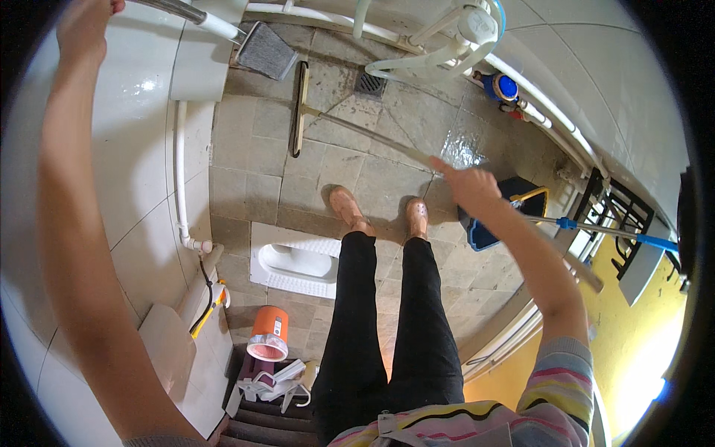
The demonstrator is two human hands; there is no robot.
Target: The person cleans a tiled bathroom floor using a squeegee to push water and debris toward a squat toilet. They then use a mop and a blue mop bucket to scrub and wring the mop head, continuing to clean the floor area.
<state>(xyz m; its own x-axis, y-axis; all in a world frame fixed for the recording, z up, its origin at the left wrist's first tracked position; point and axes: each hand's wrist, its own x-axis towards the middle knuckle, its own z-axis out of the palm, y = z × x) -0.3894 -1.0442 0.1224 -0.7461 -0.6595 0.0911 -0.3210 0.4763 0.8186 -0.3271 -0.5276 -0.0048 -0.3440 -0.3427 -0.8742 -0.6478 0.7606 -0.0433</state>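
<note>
Long-handled floor squeegee (299, 112), blade flat on wet stone tiles (246, 171)

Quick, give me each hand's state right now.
Left hand: raised against the tiled wall; grip cannot be told.
Right hand: closed on the squeegee handle.

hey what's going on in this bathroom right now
A person stands on a wet tiled floor beside a squat toilet. Their right hand grips the long handle of a floor squeegee, whose blade rests flat on the tiles near the floor drain. Their left hand is raised high against the white tiled wall; whether it holds anything cannot be told. A blue bucket sits just behind the right hand.
</note>
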